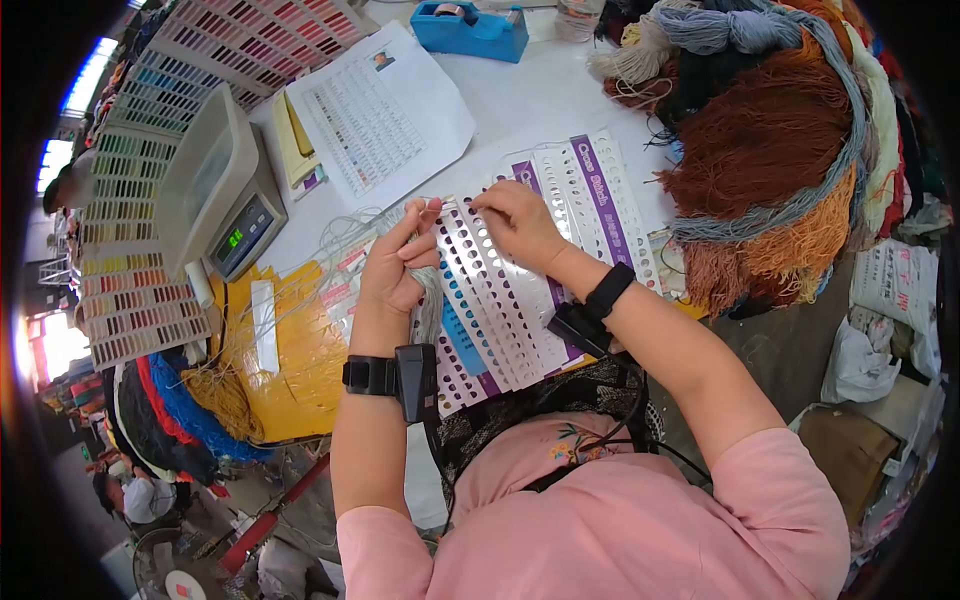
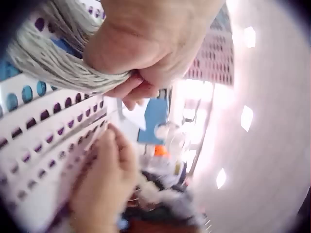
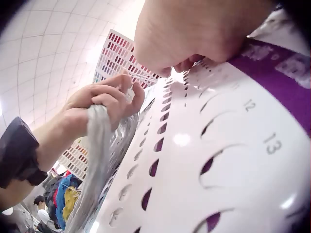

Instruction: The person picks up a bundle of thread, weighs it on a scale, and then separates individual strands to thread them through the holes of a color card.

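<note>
A looped hank of pale grey thread [image 2: 58, 63] hangs from my left hand [image 1: 400, 262], whose fingers curl round it. The thumb and fingertips of that hand stand raised beside the top of a white punched thread card [image 1: 500, 330]. At the card's top end, my right hand [image 1: 522, 222] pinches with thumb and forefinger, right at the end holes. In the right wrist view thin pale strands run between the two hands' fingertips. Rows of holes, some numbered, cover the card, with purple and blue showing through. What lies between the right fingertips is mostly hidden.
Another card with a purple "Cross Stitch" band [image 1: 603, 205] lies to the right. A scale [image 1: 238, 230], a printed sheet [image 1: 400, 110] and a blue tape dispenser [image 1: 470, 32] stand behind. Big brown yarn hanks [image 1: 770, 140] fill the right; colour charts [image 1: 150, 130] line the left.
</note>
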Demonstrator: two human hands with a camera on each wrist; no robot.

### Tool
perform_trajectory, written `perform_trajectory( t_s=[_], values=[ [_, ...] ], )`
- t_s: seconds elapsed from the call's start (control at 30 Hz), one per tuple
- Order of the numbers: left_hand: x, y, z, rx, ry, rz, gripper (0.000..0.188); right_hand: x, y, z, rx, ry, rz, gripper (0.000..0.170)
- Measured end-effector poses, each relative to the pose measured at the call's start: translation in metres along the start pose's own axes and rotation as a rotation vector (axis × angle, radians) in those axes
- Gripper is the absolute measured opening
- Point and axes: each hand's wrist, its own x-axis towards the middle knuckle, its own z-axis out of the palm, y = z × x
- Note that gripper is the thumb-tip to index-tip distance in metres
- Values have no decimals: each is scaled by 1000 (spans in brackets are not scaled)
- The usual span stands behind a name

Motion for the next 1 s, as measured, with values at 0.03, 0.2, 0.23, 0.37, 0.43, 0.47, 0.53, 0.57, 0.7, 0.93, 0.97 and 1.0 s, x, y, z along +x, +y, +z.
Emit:
perform_trajectory(
  t_s=[0.03, 0.2, 0.23, 0.37, 0.43, 0.47, 0.53, 0.57, 0.7, 0.93, 0.97, 1.0],
  values=[
    [-5, 5, 4, -172, -98, -64, 16, 1, -2, -2, 52, -24, 47, 14],
    [14, -24, 29, 985, 128, -63, 22, 2, 3, -4, 352, 27, 272, 17],
    [5, -16, 38, 1093, 188, -34, 21, 2, 3, -4, 214, -8, 191, 20],
    [-58, 79, 10, 1132, 349, -115, 29, -2, -2, 1, -192, -74, -40, 41],
    [-107, 152, -47, 468, 204, 171, 11, 0, -9, 2, -274, -89, -41, 42],
    [-129, 187, -76, 204, 371, 351, 7, 0, -11, 2, -290, -116, -12, 44],
    [-171, 232, -168, 119, 536, 502, 8, -2, -15, 1, -300, -157, 16, 44],
    [-184, 238, -186, 98, 591, 544, 9, 1, -17, 0, -309, -173, 25, 45],
    [-152, 103, -59, 186, 430, 234, 16, 1, -13, 2, -266, -144, -43, 44],
    [-108, 9, 27, 112, 109, 168, 51, 8, -125, -4, 570, -260, 510, 9],
    [-106, 7, 24, 114, -24, 140, 52, 8, -146, -4, 783, -338, 661, 9],
    [-104, 5, 17, 118, -155, 111, 53, 6, -147, 0, 817, -372, 681, 9]
  ],
)
